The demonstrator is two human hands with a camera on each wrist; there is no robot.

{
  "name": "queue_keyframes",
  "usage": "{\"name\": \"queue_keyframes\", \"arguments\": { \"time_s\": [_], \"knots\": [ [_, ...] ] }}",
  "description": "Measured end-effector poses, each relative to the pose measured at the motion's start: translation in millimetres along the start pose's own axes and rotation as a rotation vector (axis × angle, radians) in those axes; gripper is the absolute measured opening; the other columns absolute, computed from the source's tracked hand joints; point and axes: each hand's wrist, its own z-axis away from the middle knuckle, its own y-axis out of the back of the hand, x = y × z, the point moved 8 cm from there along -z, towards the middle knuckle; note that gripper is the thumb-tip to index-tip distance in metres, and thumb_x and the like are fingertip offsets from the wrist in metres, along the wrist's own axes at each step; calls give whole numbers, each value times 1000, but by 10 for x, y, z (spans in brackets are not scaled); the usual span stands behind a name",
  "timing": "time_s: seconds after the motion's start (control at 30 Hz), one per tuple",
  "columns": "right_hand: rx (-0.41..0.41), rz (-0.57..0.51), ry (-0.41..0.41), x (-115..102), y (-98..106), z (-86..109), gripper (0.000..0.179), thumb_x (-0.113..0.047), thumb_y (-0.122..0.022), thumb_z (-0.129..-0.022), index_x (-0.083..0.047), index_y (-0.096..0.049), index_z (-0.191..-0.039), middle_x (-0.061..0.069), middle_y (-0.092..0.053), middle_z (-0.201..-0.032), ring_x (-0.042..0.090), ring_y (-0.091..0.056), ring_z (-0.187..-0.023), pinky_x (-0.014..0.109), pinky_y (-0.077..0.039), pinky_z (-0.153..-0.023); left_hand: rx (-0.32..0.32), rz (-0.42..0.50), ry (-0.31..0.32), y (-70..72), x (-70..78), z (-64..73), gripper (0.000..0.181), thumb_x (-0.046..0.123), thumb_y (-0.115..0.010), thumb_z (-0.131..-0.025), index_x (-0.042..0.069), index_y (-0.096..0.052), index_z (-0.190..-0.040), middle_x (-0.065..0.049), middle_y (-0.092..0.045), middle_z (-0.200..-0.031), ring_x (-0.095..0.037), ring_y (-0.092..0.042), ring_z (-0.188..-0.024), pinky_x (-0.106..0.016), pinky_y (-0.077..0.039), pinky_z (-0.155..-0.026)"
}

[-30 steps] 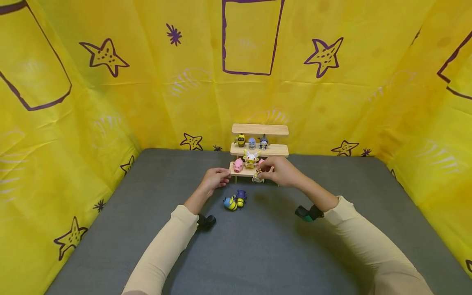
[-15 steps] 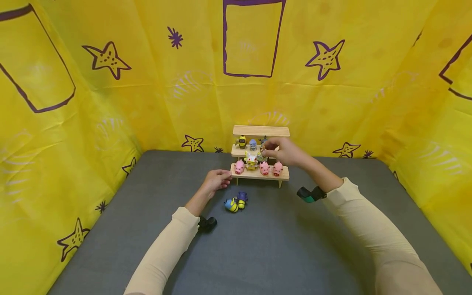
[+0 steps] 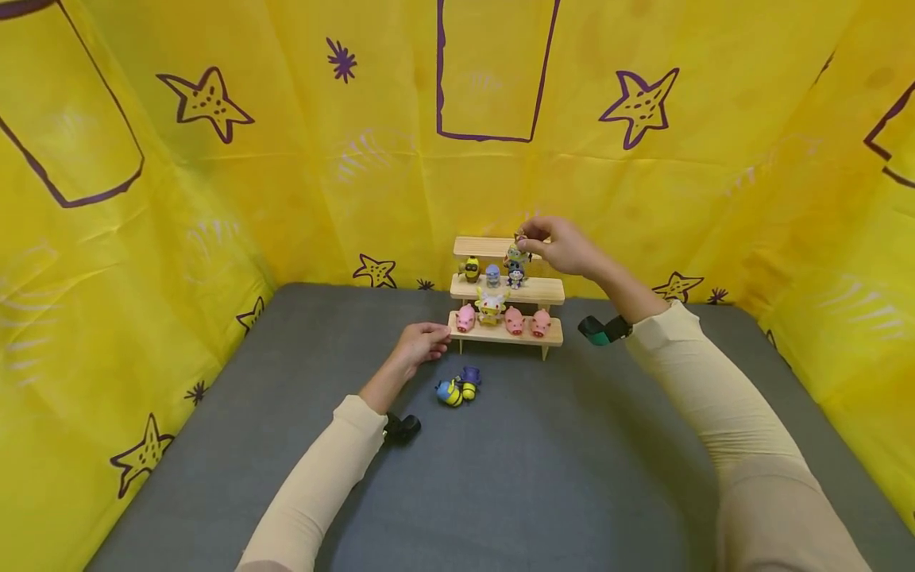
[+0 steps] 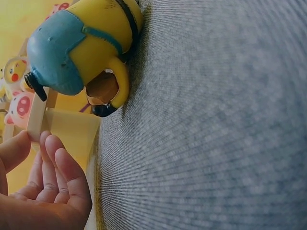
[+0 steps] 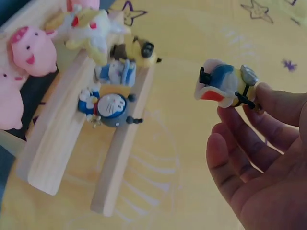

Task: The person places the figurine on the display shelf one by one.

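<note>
My left hand (image 3: 420, 347) pinches the left end of the lowest board of a small wooden tiered shelf (image 3: 525, 338) between thumb and fingertips. My right hand (image 3: 561, 245) holds a small minion figurine (image 5: 225, 85) by its goggled head, with thumb and fingers. In the head view the figurine overlaps the top board (image 3: 479, 247), above a Doraemon-like figure (image 5: 109, 106) on the middle board. That board also bears a grey-blue figure (image 3: 492, 276) and a yellow-and-black one (image 3: 469, 269). Along the lowest board sit pink pigs (image 3: 515, 321) and a yellow figure with a white hood (image 3: 490, 308).
Two minion figures, one in light blue (image 4: 55, 50) and one in purple (image 3: 470, 381), lie on the grey tabletop (image 3: 543, 461) in front of the shelf. Behind it hangs a yellow printed cloth (image 3: 286, 191), which also runs along both sides.
My right hand has risen from before the lowest board, past the middle one, to the top board, carrying the minion figurine. The left hand keeps its grip on the shelf.
</note>
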Motion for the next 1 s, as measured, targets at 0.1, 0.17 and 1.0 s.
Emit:
{"name": "queue_keyframes", "arguments": {
  "time_s": [0.1,0.17,1.0],
  "knots": [
    [12,-19,-25,26,17,-94,24,-16,-54,-101,2,-61,-115,19,-58,-105,32,-52,-103,43,-42,-87,-1,1,1,18,11,-3,30,21,-61,-97,0,-64,-119,-7,-67,-97,-11,-61,-75,-23,-52,-67],
    [17,-24,-36,50,9,-156,25,-16,-54,-101,2,-61,-116,19,-58,-107,31,-51,-102,42,-42,-85,-4,-1,0,17,16,-4,30,21,-61,-97,0,-64,-119,-7,-68,-97,-12,-61,-76,-23,-52,-67],
    [96,-18,-119,234,-372,-748,29,-20,-55,-101,-1,-63,-121,19,-64,-120,32,-57,-114,46,-45,-98,-12,-12,-8,26,5,8,29,20,-61,-97,0,-64,-118,-6,-67,-94,-11,-61,-74,-22,-52,-64]
  ]
}}
